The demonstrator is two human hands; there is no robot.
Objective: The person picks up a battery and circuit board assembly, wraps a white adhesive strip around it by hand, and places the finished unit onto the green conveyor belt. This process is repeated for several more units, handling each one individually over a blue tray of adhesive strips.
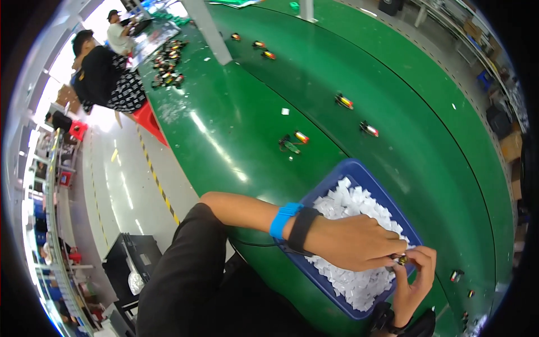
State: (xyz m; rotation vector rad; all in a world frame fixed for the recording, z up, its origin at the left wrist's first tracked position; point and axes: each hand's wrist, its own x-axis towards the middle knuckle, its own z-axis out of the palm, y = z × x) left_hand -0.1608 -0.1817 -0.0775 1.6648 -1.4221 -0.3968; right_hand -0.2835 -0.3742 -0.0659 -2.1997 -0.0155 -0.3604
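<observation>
Above a blue plastic tub (359,164) of small white pieces (351,289), my two hands meet at the tub's right side. A small dark part with a yellowish spot (400,259) is pinched between them, mostly covered by fingers. My left hand (356,241) reaches across the tub with its fingers closed on that part; a blue strap (283,220) and a black band (304,229) circle its wrist. My right hand (416,275) comes in from the lower right, thumb and fingers closed on the same part.
Beyond the tub, a green circuit board (291,147) lies by a red-and-yellow battery cell (302,137) on the green table (224,112). More battery assemblies (369,129) are scattered farther right. A pile of them (168,64) sits near seated people (104,73). A grey post (208,33) stands behind.
</observation>
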